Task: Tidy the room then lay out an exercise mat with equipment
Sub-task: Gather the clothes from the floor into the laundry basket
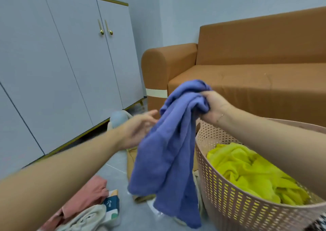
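Note:
A blue-purple towel point(169, 151) hangs bunched from my right hand point(214, 107), which grips its top above the left rim of a pink perforated laundry basket point(229, 195). A yellow-green cloth point(247, 169) lies inside the basket. My left hand point(139, 128) is open, fingers spread, just left of the hanging towel and touching or nearly touching its edge. On the floor at lower left lie a pink garment point(88, 193), a cream cloth point(84, 218) and a small teal and white box point(112, 206).
An orange sofa point(247, 75) stands behind the basket. A white cabinet point(61, 63) with gold handles fills the left wall. A pale blue-grey object point(120, 118) sits on the floor near the cabinet foot. A cardboard piece point(131, 162) lies behind the towel.

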`<action>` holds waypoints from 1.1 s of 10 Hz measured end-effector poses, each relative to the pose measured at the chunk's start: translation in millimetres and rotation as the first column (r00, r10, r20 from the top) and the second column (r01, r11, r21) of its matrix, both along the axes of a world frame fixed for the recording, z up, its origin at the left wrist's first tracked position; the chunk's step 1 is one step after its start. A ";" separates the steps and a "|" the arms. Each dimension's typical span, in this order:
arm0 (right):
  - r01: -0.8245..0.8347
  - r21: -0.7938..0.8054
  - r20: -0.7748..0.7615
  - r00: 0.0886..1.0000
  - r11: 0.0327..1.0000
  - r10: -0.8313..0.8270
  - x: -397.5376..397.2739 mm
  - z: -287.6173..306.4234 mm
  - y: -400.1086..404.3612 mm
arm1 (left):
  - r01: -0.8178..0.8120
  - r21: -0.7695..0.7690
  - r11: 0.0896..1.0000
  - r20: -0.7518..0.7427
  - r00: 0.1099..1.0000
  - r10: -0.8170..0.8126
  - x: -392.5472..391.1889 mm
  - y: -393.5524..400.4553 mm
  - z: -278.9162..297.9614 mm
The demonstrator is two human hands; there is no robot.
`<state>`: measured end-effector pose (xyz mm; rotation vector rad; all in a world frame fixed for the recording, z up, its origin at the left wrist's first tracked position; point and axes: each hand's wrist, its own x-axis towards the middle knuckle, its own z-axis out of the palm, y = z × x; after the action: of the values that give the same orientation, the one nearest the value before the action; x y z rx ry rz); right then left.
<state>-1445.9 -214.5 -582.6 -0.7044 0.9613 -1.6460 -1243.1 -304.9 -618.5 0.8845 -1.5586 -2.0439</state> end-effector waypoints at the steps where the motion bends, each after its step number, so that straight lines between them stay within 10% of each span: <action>1: 0.097 -0.082 0.236 0.969 0.992 -0.075 -12.1 26.2 16.9 | 0.307 -0.137 0.942 0.303 0.918 -0.256 -14.2 29.9 -24.4; 2: 0.145 -0.028 0.285 0.950 0.989 -0.131 -31.3 28.7 21.3 | 0.489 -0.206 0.848 0.363 0.843 -0.398 -38.1 46.0 -35.3; 4: 0.334 -0.047 0.016 0.943 0.941 -0.333 -90.5 23.6 27.2 | 0.103 -0.207 0.973 -0.032 0.993 -0.112 -74.8 43.7 5.4; 6: 0.683 -0.067 -0.237 0.698 0.728 -0.676 -132.7 33.7 52.9 | 0.078 -0.088 0.993 -0.309 0.946 -0.101 -156.1 27.5 46.6; 7: 0.786 -0.185 -0.435 0.472 0.589 -0.767 -145.0 28.6 69.9 | 0.212 -0.113 0.971 -0.147 0.963 -0.228 -183.4 34.2 30.7; 8: 0.775 -0.238 -0.782 0.204 0.585 -0.589 -164.8 9.4 76.9 | 0.508 -0.365 0.780 0.468 0.825 -0.318 -188.6 44.2 -2.8; 9: 0.627 0.382 -0.825 -0.101 0.679 0.557 -167.3 -10.0 81.7 | 0.715 -0.481 0.507 0.737 0.643 -0.209 -188.2 51.3 -34.2; 10: 0.733 0.601 -0.076 -0.346 0.320 0.935 -152.7 -28.8 85.0 | 0.759 -0.595 0.264 0.790 0.613 0.015 -183.8 49.4 -40.9; 11: 0.567 0.822 0.137 -0.116 -0.048 0.984 -144.5 -54.8 98.2 | 0.689 -0.710 0.145 0.704 0.685 0.189 -179.4 46.1 -47.1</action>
<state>-1590.4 -116.3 -637.4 -0.9221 1.9501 1.1884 -1422.6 -258.8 -665.6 0.7352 -3.0331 -0.2170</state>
